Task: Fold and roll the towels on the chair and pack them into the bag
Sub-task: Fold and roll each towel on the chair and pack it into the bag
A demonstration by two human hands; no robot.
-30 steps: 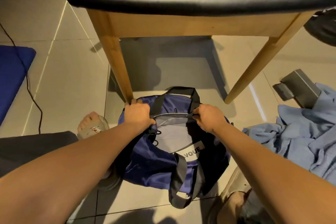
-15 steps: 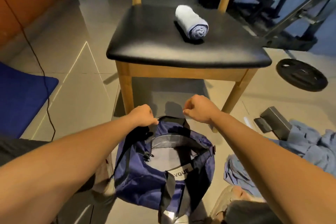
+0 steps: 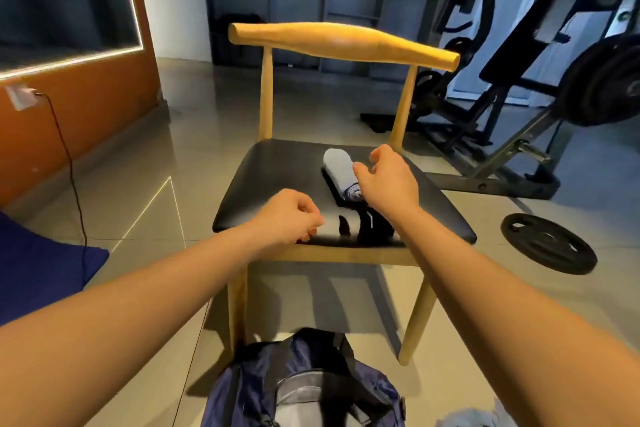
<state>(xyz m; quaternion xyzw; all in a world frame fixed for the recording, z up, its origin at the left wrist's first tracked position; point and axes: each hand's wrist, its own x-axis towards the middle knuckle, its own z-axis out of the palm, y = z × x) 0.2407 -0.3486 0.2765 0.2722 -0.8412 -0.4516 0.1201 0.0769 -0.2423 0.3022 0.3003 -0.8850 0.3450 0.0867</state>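
Head view: both hands have left the open bag (image 3: 242, 395) on the floor; right hand (image 3: 388, 180) spreads empty over the rolled towel (image 3: 339, 168) on the chair (image 3: 277, 177) seat, left hand (image 3: 289, 218) loosely curled and empty; pickup seems next.

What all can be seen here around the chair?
rolled towel: one, pale grey-blue, on the chair seat
chair: one, wood frame with black seat, centre
bag: one, navy with grey lining, open on floor before the chair
weight plate: one, black, flat on floor right of chair
gym machine: one, black, behind at right
mat: one, blue, floor at left edge
cable: one, black, down the orange wall, left
left hand: one, loosely curled, empty, over seat's front edge
right hand: one, fingers spread, above towel's near end
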